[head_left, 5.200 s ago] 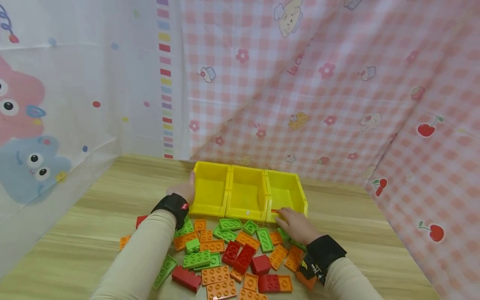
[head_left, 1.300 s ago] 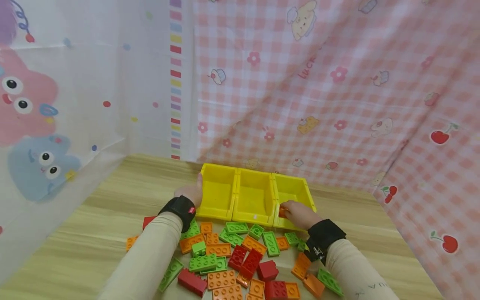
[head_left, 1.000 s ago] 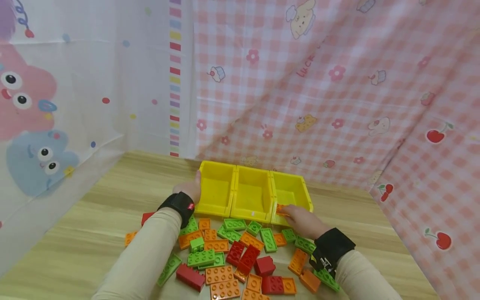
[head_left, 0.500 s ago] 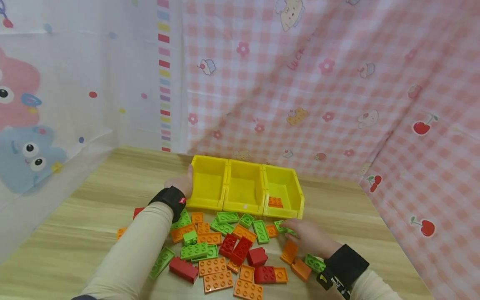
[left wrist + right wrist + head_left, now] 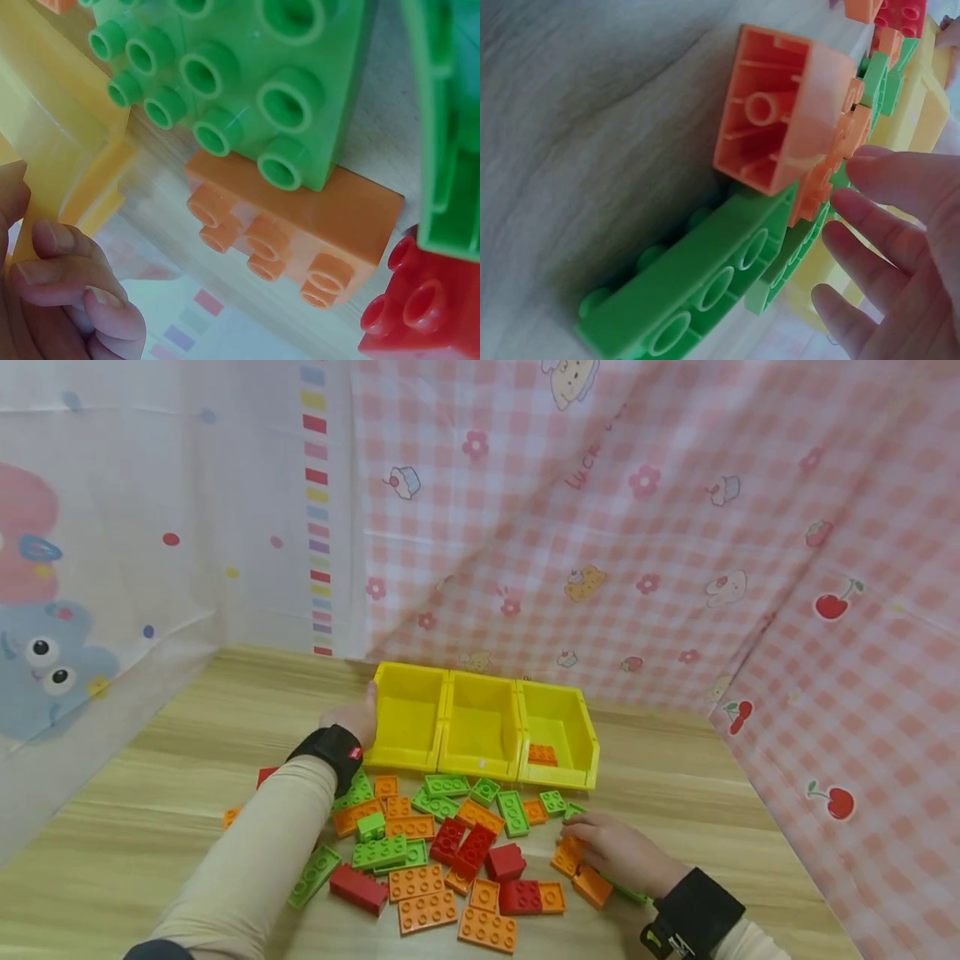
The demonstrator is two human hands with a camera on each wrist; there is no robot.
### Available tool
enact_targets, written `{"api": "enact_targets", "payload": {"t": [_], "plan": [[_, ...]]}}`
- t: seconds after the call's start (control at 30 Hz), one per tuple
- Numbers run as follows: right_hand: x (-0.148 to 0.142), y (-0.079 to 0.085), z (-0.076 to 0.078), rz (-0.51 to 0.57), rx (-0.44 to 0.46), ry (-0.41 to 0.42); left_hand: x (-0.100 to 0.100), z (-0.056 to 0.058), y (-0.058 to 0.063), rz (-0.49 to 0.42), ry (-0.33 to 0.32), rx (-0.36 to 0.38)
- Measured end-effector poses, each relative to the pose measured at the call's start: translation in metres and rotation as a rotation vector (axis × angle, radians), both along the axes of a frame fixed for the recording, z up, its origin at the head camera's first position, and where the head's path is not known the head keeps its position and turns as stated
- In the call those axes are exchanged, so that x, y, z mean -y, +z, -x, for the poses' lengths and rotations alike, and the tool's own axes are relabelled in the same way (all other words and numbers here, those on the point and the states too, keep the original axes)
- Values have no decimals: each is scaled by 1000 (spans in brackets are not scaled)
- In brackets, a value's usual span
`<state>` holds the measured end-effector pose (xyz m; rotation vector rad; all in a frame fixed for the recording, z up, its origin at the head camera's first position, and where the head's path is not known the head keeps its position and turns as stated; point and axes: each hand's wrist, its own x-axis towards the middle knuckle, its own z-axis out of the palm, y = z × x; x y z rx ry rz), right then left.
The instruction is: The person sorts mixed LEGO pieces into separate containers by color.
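A yellow three-compartment bin [image 5: 480,714] stands at the back. My left hand [image 5: 351,720] holds its left wall, thumb up at the edge; in the left wrist view the fingers curl beside the yellow plastic. An orange toy brick [image 5: 542,754] lies in the right compartment. My right hand [image 5: 626,853] hovers low over the pile's right side, fingers extended, holding nothing. Its fingertips are right at an orange brick [image 5: 566,855]. An upturned orange brick [image 5: 780,112] and a long green brick [image 5: 697,285] lie nearby, the green one partly hidden under the hand in the head view.
Several red, green and orange bricks spread before the bin, including a red brick [image 5: 358,889], a green brick [image 5: 378,852] and an orange brick [image 5: 487,928]. Patterned cloth [image 5: 480,527] hangs behind and along both sides of the wooden tabletop [image 5: 660,760].
My right hand has let go of the orange brick in the right compartment and moved back to the pile's right side. The left hand keeps its place on the bin. The head view has shifted.
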<state>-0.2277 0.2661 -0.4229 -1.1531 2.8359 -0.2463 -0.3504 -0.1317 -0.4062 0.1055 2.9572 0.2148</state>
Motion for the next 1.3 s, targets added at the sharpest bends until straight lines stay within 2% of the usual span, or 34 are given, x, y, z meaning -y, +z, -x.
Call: {"api": "enact_targets", "payload": {"t": [0.4, 0.53, 0.7, 1.0, 1.3], "plan": [[7, -4, 4, -73, -28, 34, 0, -9, 10, -12, 3, -2], [9, -4, 6, -72, -65, 51, 1, -7, 8, -2, 3, -4], [11, -2, 8, -72, -69, 36, 2, -4, 4, 6, 3, -7], [13, -7, 13, -53, -94, 28, 1, -5, 5, 9, 1, -19], [14, -8, 13, -42, -116, 26, 0, -3, 3, 15, -8, -39]]}}
